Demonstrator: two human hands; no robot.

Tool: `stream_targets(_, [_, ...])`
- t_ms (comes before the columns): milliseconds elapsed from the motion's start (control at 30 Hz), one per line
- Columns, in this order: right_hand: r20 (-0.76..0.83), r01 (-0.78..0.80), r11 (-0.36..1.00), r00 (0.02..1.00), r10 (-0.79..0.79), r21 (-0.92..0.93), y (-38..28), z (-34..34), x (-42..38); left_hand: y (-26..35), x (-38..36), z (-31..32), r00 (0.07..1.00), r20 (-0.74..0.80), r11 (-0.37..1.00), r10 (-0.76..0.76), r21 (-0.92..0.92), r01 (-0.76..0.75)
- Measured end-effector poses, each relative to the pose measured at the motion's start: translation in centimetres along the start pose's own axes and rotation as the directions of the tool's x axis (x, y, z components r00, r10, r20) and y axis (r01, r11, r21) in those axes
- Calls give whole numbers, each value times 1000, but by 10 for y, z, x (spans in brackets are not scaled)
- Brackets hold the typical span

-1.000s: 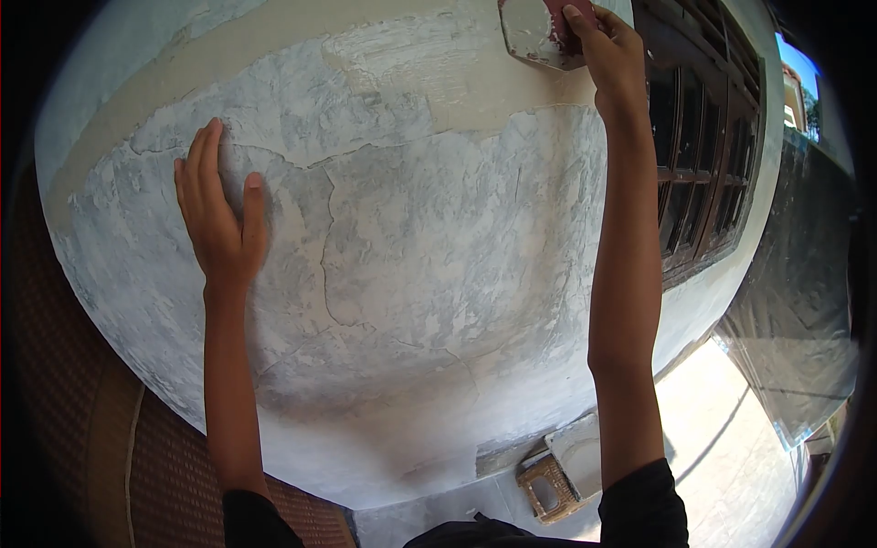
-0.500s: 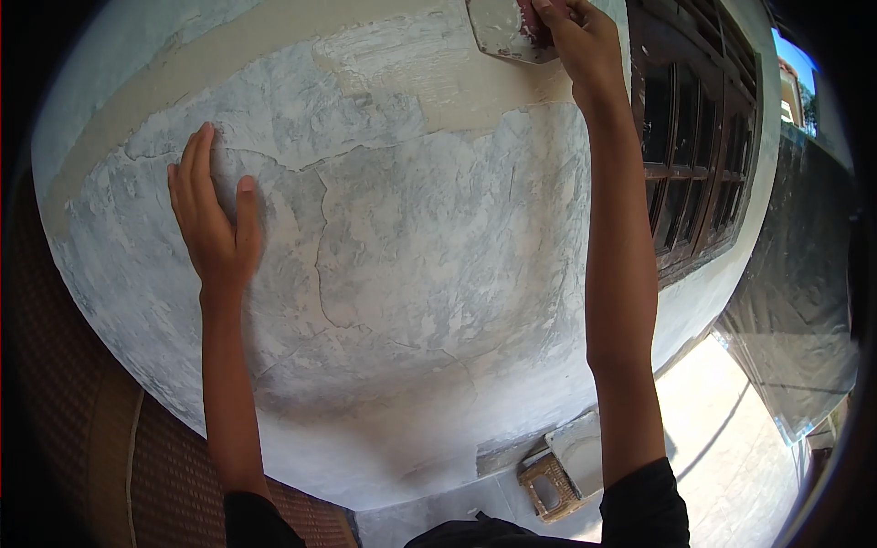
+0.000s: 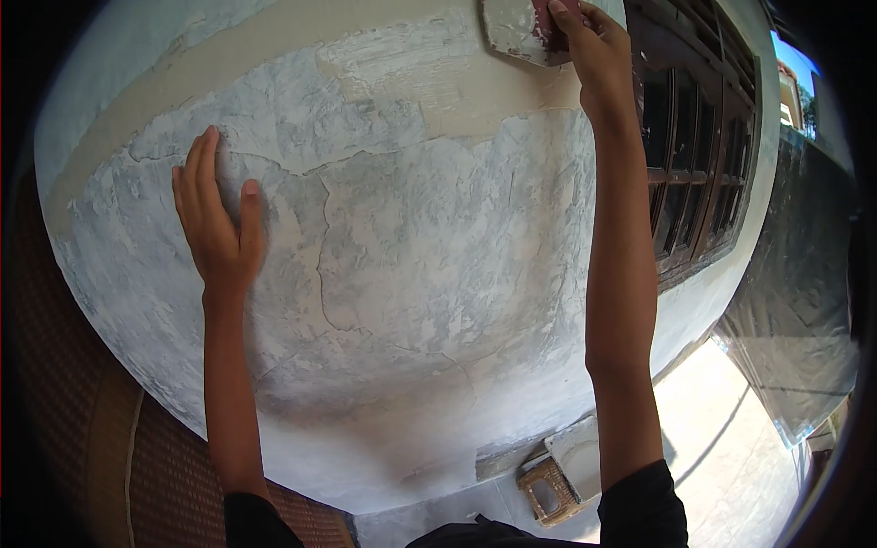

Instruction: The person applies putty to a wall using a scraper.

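Observation:
In front of me rises a cracked, patchy grey-white wall point(image 3: 411, 247), with a smoother beige band of filler point(image 3: 475, 91) across its upper part. My right hand point(image 3: 603, 59) grips a putty scraper point(image 3: 513, 32) by its reddish part, up at the top near the window. The scraper's wide plate is smeared with pale filler and lies at the wall over the beige band. On the left, my left hand point(image 3: 217, 219) rests against the wall beside a thin crack, fingers stretched upward and thumb apart, holding nothing.
A dark wooden window point(image 3: 699, 146) with several panes is set in the wall at right. Below, a woven stool point(image 3: 548, 493) stands on the floor with a pale board point(image 3: 580, 457) beside it. Brown woven panelling point(image 3: 183, 475) runs along the lower left; dark plastic sheeting point(image 3: 795, 292) hangs at right.
The scraper and my right hand have shifted slightly right and down in view. My left hand stays at the same spot on the wall; the view itself has moved a little.

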State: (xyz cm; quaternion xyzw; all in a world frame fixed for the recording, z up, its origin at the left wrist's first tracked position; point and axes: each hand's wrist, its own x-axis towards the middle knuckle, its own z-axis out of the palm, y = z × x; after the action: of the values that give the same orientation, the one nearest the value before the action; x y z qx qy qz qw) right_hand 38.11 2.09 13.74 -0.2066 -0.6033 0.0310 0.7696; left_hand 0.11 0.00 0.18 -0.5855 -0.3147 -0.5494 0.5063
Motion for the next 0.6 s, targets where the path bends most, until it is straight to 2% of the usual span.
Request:
stream_targets(33, [-8,64,997,998,-64,41,4,8,-2,1,0,0,1000,1,1000,-1,0,1])
stream_targets(67, [15,6,999,1000,-6,-34,1,10,-3,1,1,0,1000,3,1000,2,-3,-2])
stream_targets(133, [-74,121,990,989,-127,-75,20,8,6,0,-1,-1,1000,23,1000,-11,-11,11])
stream_targets(167, [-73,123,990,989,-128,-71,16,6,5,-1,-1,-1,1000,21,1000,-10,-7,10])
stream_targets(233, [-78,8,1000,997,-7,8,7,2,4,-3,-2,1,1000,18,1000,9,-3,-9])
stream_targets(333, [-6,67,996,998,-67,59,5,13,-3,-3,-1,2,1000,14,1000,20,3,-20])
stream_targets(367, [-44,141,987,989,-144,-73,10,18,-2,-2,0,2,1000,16,1000,19,6,-19])
stream_targets(400, [-39,138,988,989,-141,-70,12,14,-3,-1,0,1,1000,10,1000,16,9,-16])
stream_targets(467, [-70,-3,1000,998,3,-2,12,2,-3,-1,-1,0,1000,0,1000,6,22,-6])
stream_targets(500, [-84,48,998,995,-45,29,15,1,0,-2,-1,1,1000,5,1000,10,28,-10])
stream_targets(600, [-57,58,997,997,-55,53,11,4,-2,-1,0,0,1000,8,999,19,36,-20])
